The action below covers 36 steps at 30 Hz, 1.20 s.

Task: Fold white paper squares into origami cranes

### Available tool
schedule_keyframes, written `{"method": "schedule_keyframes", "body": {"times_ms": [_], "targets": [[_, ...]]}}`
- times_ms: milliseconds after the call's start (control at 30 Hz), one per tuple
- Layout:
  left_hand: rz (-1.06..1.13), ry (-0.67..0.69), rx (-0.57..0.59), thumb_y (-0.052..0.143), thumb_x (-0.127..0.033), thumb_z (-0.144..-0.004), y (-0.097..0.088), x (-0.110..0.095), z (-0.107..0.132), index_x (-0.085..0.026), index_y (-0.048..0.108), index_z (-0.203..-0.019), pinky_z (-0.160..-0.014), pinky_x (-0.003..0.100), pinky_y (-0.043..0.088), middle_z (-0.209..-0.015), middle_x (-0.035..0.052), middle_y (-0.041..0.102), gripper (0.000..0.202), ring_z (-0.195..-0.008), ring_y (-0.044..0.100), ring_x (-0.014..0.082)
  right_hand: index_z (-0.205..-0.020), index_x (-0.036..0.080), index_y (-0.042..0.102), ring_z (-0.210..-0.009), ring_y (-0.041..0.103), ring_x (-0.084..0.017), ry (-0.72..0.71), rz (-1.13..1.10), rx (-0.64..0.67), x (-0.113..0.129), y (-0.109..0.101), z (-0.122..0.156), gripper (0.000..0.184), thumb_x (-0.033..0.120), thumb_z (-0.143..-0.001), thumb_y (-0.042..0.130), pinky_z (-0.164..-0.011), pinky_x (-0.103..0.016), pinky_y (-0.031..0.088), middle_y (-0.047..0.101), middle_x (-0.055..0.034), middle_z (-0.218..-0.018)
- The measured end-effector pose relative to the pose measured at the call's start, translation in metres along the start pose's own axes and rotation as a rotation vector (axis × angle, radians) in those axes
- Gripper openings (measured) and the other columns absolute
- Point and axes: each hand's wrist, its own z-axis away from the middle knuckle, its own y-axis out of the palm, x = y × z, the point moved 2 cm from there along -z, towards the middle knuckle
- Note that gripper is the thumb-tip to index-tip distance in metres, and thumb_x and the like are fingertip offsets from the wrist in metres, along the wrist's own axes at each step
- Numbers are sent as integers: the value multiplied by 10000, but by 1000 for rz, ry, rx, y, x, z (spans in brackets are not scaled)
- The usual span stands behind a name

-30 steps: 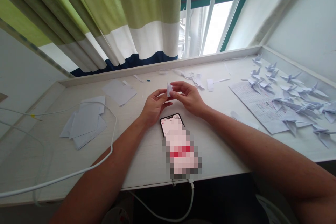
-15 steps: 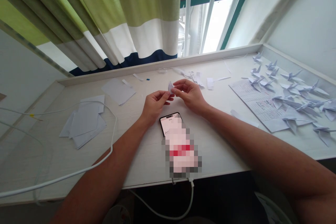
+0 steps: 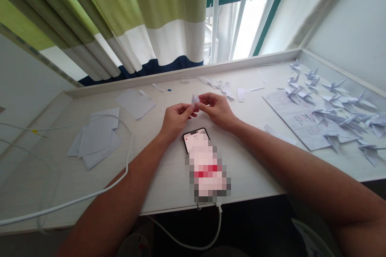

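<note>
Folded piece (image 3: 195, 99): thin white paper, matt, creased. Cranes (image 3: 324, 117): same matt paper look. Loose sheets (image 3: 99, 138): smooth, flat matt paper. Worktop (image 3: 256, 168): white, wood-like, faint streaky grain, low sheen. Curtain (image 3: 171, 0): matt cloth. Phone (image 3: 196, 141): smooth, glass-like screen. Cable (image 3: 128, 164): smooth white plastic sheath. Window bars (image 3: 216, 16): smooth, look like painted metal.

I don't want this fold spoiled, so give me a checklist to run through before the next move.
1. Left hand gripping the folded paper: ok, thumb and fingers at its base.
2. Right hand on the same piece: ok, fingertips at its right side.
3. Creases sharp and even: cannot tell, too small in view.
4. Phone apart from both hands: ok, it lies nearer the person.
5. White cable clear of the left forearm in view: not ok, it crosses it; contact is unclear.
6. Paper cranes away from both hands: ok, grouped at the right.
</note>
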Motion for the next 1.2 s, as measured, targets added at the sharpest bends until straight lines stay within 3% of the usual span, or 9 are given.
{"method": "schedule_keyframes", "body": {"times_ms": [133, 333, 500, 700, 900, 1033, 1200], "targets": [[-51, 17, -7, 781, -535, -834, 0, -1, 1, -163, 782, -885, -679, 294, 524, -882, 96, 810, 375, -725, 740, 185, -993, 185, 758, -896, 715, -210, -26, 45, 38, 2, 1, 1, 360, 486, -807, 819, -859, -389, 582, 782, -76, -965], [-100, 65, 19, 762, -539, -850, 0, 0, 0, -161, 765, -848, -676, 294, 520, -852, 95, 800, 377, -720, 738, 186, -1015, 193, 759, -861, 720, -206, -9, -21, 23, 1, 3, 3, 383, 477, -772, 846, -871, -416, 605, 777, -63, -955], [-76, 85, 8, 779, -525, -838, 2, 1, -1, -162, 753, -837, -695, 303, 525, -792, 83, 787, 365, -715, 732, 187, -1025, 187, 750, -811, 712, -193, 32, -32, 37, 1, 3, 2, 424, 497, -757, 859, -803, -379, 601, 772, -57, -896], [-40, 77, -9, 800, -547, -809, 2, -2, -1, -155, 744, -838, -707, 305, 533, -769, 77, 778, 397, -716, 724, 188, -867, 157, 790, -760, 677, -187, 15, 154, 142, 8, 1, 4, 403, 555, -874, 726, -725, -336, 541, 782, -81, -849], [-72, 56, 7, 760, -541, -850, 0, 1, 0, -166, 740, -858, -701, 306, 531, -810, 76, 780, 375, -715, 724, 186, -819, 175, 776, -804, 683, -204, -26, 216, 105, 7, 1, 3, 315, 486, -855, 747, -762, -347, 538, 781, -69, -846], [-119, 54, -17, 759, -504, -860, 0, 2, 0, -168, 726, -824, -658, 300, 513, -796, 73, 767, 339, -659, 697, 172, -794, 168, 756, -738, 655, -183, -27, 251, 95, 5, 3, 2, 252, 411, -856, 733, -707, -326, 512, 761, -57, -797], [-153, 110, -50, 775, -461, -848, -1, -2, -1, -176, 708, -766, -670, 291, 503, -703, 45, 726, 304, -649, 674, 166, -757, 168, 729, -658, 596, -173, -32, 303, 109, 7, 5, 0, 329, 480, -861, 720, -605, -309, 458, 721, -49, -704]]}}
